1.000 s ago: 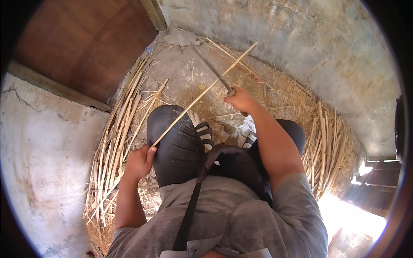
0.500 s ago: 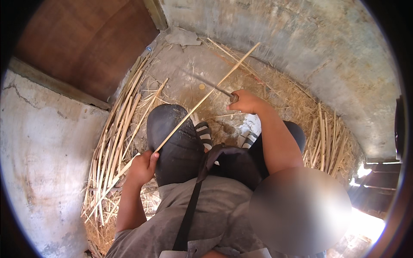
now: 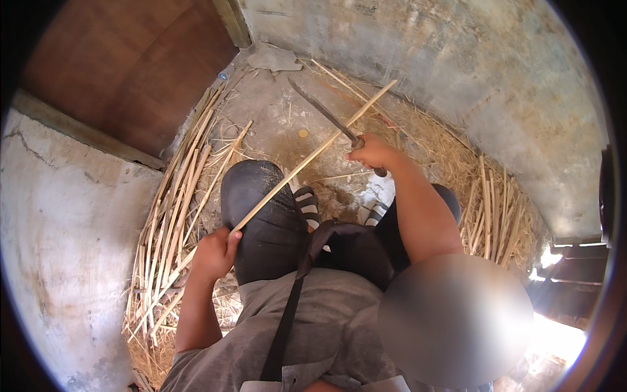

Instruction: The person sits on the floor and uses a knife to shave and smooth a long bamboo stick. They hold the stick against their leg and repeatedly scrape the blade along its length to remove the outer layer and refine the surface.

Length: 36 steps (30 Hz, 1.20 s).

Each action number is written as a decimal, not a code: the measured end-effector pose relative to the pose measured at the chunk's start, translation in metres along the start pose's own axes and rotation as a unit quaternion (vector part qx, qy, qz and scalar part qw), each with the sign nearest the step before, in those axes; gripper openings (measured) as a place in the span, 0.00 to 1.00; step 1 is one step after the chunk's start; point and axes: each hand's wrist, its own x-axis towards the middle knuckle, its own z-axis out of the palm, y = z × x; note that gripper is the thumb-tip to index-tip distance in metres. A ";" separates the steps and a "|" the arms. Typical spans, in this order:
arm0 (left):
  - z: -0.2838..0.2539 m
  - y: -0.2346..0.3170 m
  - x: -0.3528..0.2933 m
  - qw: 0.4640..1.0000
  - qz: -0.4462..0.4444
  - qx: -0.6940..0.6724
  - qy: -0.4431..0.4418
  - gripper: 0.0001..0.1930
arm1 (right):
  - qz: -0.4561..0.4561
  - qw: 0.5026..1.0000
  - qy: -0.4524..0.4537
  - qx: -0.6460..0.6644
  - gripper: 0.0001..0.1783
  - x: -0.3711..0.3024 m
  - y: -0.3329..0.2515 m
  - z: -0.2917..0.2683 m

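Note:
My left hand (image 3: 216, 254) is closed around a long pale bamboo strip (image 3: 285, 181) near its lower end, beside my left knee. The strip slants across that knee, up and to the right, toward the far wall. In my right hand (image 3: 377, 154) is the handle of a machete (image 3: 324, 114), its dark blade pointing up and to the left. Blade and strip cross just beyond the hand; whether they touch I cannot tell.
Many split strips (image 3: 176, 208) lie piled along my left side. Another bundle of strips (image 3: 494, 215) rests at my right among shavings (image 3: 450, 157). A concrete wall (image 3: 444, 52) and a brown wooden panel (image 3: 130, 72) enclose the floor.
The machete blade, blurred before, is now sharp and steeper, with more of the handle showing. The strip's far end has dropped slightly. My left hand has hardly moved.

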 end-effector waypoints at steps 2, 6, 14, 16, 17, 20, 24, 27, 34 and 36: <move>-0.004 0.001 0.001 1.000 -0.011 0.000 -0.012 0.25 | -0.046 0.998 0.038 -0.031 0.33 0.001 0.002 0.007; -0.005 0.000 0.001 0.999 -0.026 -0.015 -0.031 0.27 | -0.184 0.966 0.027 -0.181 0.31 -0.022 -0.027 0.038; -0.007 -0.002 0.013 0.995 -0.060 -0.044 -0.073 0.27 | -0.093 0.991 0.090 -0.026 0.29 0.004 0.000 0.025; -0.012 0.000 0.012 0.993 -0.071 -0.039 -0.081 0.28 | -0.123 0.985 0.092 -0.082 0.30 -0.001 -0.007 0.028; -0.012 0.001 0.012 0.994 -0.067 -0.037 -0.076 0.28 | -0.137 0.980 0.091 -0.113 0.30 -0.008 -0.014 0.031; -0.012 0.002 0.011 0.995 -0.056 -0.032 -0.070 0.28 | -0.173 0.972 0.001 -0.160 0.31 -0.016 -0.028 0.049; -0.007 -0.001 0.009 0.998 -0.040 -0.013 -0.053 0.27 | -0.158 0.979 0.011 -0.125 0.28 -0.013 -0.016 0.025; -0.007 0.003 0.008 0.999 -0.024 0.007 -0.037 0.26 | -0.067 0.995 0.047 -0.061 0.26 0.005 0.006 0.011; -0.010 0.007 0.006 0.999 -0.019 0.002 -0.038 0.26 | -0.175 0.970 0.035 -0.167 0.26 -0.025 -0.033 0.043; -0.011 0.003 0.007 0.999 -0.013 -0.005 -0.040 0.26 | -0.166 0.974 0.016 -0.152 0.27 -0.027 -0.034 0.039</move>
